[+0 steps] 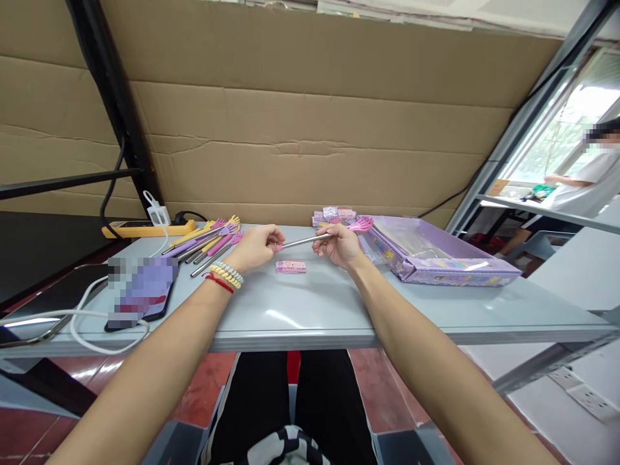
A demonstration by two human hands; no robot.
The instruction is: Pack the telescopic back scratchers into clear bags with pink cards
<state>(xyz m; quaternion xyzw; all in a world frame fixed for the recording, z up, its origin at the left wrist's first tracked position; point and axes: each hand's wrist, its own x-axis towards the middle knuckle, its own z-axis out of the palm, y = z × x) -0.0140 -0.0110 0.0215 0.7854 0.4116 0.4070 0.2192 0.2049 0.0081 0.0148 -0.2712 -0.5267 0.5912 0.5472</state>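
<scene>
Between my hands stretches a back scratcher (304, 241) with a thin metal rod and a pink hand-shaped head. My left hand (259, 247) pinches the rod's pink left end. Near the head, the fingers of my right hand (340, 244) are closed round the rod. Just below the rod, a small pink printed packet (290, 267) lies flat on the grey table (310, 303). Left of my left hand is a pile of back scratchers (213, 240) in yellow, purple and pink. Several similar small packets (333, 214) are stacked behind my right hand.
An open purple box (455, 271) with clear plastic inside stands at right. On the left are a phone (145, 290), a white cable (80, 313) and a yellow power strip (140, 228). Cardboard (310, 129) walls the back. Another person (581, 184) is at far right.
</scene>
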